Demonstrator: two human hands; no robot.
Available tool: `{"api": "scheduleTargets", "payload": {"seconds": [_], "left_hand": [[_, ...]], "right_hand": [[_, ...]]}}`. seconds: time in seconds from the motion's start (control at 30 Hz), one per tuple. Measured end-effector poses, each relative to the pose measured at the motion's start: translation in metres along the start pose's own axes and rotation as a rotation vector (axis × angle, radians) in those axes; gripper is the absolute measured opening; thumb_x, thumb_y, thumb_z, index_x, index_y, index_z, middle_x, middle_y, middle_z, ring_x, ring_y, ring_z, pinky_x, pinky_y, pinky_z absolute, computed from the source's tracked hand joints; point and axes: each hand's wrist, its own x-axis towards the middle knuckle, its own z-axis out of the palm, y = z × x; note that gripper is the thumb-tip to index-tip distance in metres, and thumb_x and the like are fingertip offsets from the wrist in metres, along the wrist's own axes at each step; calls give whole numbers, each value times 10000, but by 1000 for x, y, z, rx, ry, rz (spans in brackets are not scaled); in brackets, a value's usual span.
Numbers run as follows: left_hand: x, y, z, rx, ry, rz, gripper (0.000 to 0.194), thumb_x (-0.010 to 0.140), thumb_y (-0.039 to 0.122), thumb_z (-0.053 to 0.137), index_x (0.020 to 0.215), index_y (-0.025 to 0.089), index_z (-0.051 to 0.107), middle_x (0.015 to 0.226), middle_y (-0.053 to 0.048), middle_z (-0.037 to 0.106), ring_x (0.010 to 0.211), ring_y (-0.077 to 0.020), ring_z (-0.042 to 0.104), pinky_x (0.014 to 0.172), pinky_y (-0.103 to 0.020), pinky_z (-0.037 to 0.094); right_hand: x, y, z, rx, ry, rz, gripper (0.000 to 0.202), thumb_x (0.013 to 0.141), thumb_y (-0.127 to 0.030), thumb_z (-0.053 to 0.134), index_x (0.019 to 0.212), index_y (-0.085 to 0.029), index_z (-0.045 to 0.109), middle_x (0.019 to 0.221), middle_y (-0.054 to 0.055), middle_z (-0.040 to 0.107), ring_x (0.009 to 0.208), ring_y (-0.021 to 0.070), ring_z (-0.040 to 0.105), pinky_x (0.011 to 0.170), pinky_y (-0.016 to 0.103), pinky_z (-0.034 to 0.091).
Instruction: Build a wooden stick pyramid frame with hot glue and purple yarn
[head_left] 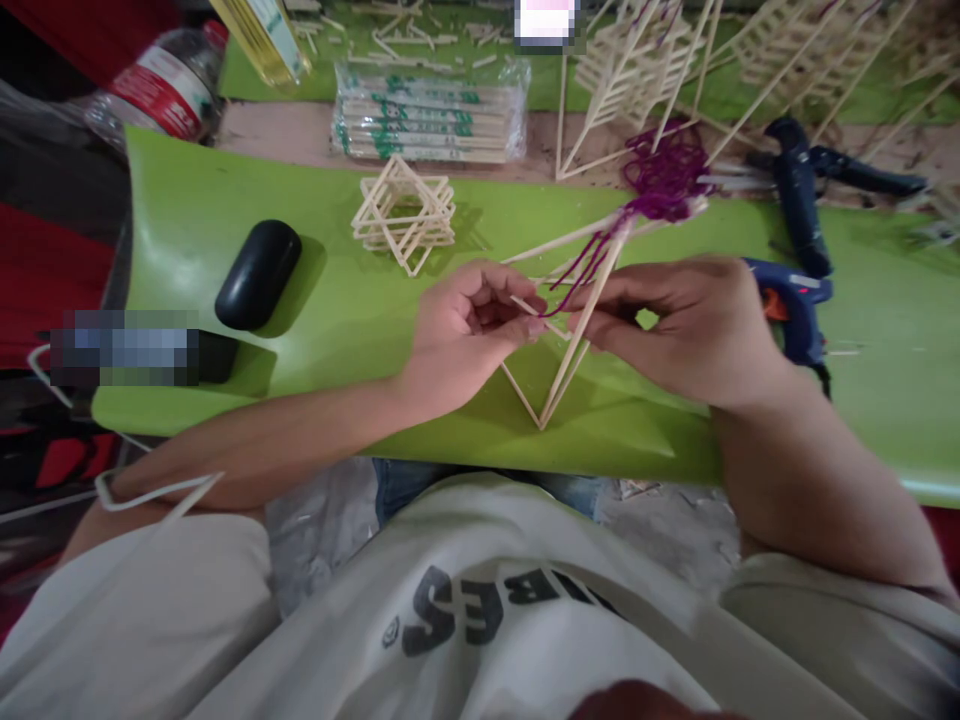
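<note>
My left hand (472, 325) is closed, pinching a short thin wooden stick (555, 328) between thumb and fingers. A strand of purple yarn (574, 285) loops around beside that stick and runs toward my right hand (675, 320). The right thumb and forefinger are pinched together at the yarn, partly hidden by long sticks. Those sticks belong to a pointed wooden stick frame (577, 350), whose lower corner rests on the green mat near the front edge. A tangled bundle of purple yarn (667, 170) lies at the frame's far end.
A star-shaped stick model (405, 215) sits left of my hands, near a black oval case (259, 275). Behind it lies a plastic-wrapped pack of chopsticks (431, 115). A blue glue gun (799, 310) lies right of my right hand. Larger stick structures (637, 70) stand at the back right.
</note>
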Motion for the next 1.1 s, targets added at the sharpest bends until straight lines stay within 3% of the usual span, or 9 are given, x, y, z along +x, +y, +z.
{"api": "scheduleTargets", "payload": {"seconds": [0.1, 0.27, 0.4, 0.5, 0.67, 0.8, 0.97, 1.1], "left_hand": [[-2, 0, 2, 40, -6, 21, 378, 870, 413, 1025, 1092, 228, 781, 984, 3, 853, 865, -117, 819, 782, -235, 700], [-4, 4, 5, 30, -37, 18, 366, 892, 404, 1004, 1136, 230, 794, 1042, -21, 860, 906, -136, 837, 830, -255, 728], [-4, 3, 3, 22, -88, 36, 419, 909, 394, 988, 1242, 230, 794, 1110, -54, 866, 974, -165, 852, 915, -302, 754], [-4, 1, 3, 22, -84, 52, 409, 926, 402, 975, 1254, 233, 798, 1145, -62, 858, 983, -163, 846, 918, -299, 752], [-4, 0, 4, 57, -71, 106, 288, 972, 332, 920, 1216, 221, 816, 1106, -52, 851, 963, -148, 833, 905, -282, 747], [-5, -1, 5, 52, -63, 129, 266, 980, 324, 917, 1208, 227, 821, 1078, -43, 845, 939, -133, 827, 886, -259, 738], [-3, -3, 4, 44, -32, 59, 393, 919, 441, 983, 1221, 257, 812, 1095, -31, 856, 986, -152, 842, 927, -294, 748], [0, -7, 2, 19, -32, 84, 446, 873, 429, 1023, 1242, 282, 820, 1154, -22, 867, 1040, -152, 855, 946, -288, 747]], "right_hand": [[0, 10, 17, 95, 110, 38, 123, 910, -390, 958, 931, -275, 918, 679, -20, 722, 532, 100, 465, 479, 305, 347], [-2, 19, 28, 281, 205, 51, 154, 880, -435, 988, 922, -303, 921, 747, -6, 771, 608, 138, 570, 533, 321, 445], [-2, 14, 28, 294, 186, 83, 247, 847, -543, 1005, 874, -316, 911, 705, -9, 739, 591, 142, 541, 514, 322, 419], [-1, 11, 30, 278, 245, 101, 327, 835, -602, 1001, 840, -291, 900, 670, 1, 709, 584, 140, 507, 493, 320, 369], [1, 9, 42, 238, 333, 135, 348, 829, -588, 1005, 821, -258, 892, 648, -7, 676, 581, 114, 458, 481, 291, 321], [2, 13, 48, 316, 373, 124, 319, 799, -549, 1032, 807, -266, 885, 704, -9, 745, 596, 111, 507, 505, 285, 384], [1, 14, 47, 308, 337, 111, 259, 811, -554, 1026, 827, -320, 918, 705, -14, 764, 579, 121, 515, 491, 295, 407], [1, 14, 50, 326, 341, 75, 215, 837, -546, 1015, 834, -354, 920, 780, -3, 834, 649, 171, 670, 566, 338, 577]]}}
